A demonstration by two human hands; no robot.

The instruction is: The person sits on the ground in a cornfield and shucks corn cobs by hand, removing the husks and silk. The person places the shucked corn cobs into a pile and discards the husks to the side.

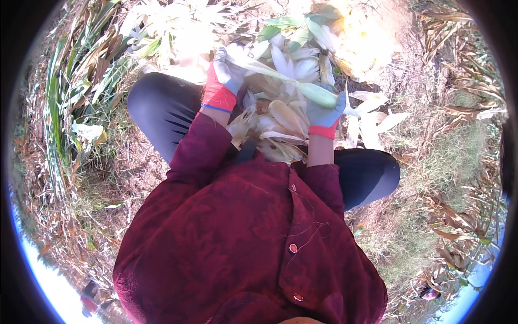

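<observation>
An ear of corn in pale green husk [319, 95] lies across the palm of my right hand [325, 111], its fingers curled around the thicker end. From it a long pale strip of husk [267, 68] stretches up and left to my left hand [230, 73], which is closed on its far end. Both hands wear grey and red work gloves. Whether kernels show on the ear cannot be made out. Between my legs, below the hands, lie loose dry husks [283, 121]. Several more husk-covered ears [306, 67] lie just beyond the strip.
Bare yellow corn ears [360, 48] form a sunlit, overexposed heap at upper right. Pale stripped husks [174, 28] are piled at upper left. Cut corn stalks [60, 105] lie along the left, with dry leaves [465, 85] at right. My bent knees [162, 101] flank the husks.
</observation>
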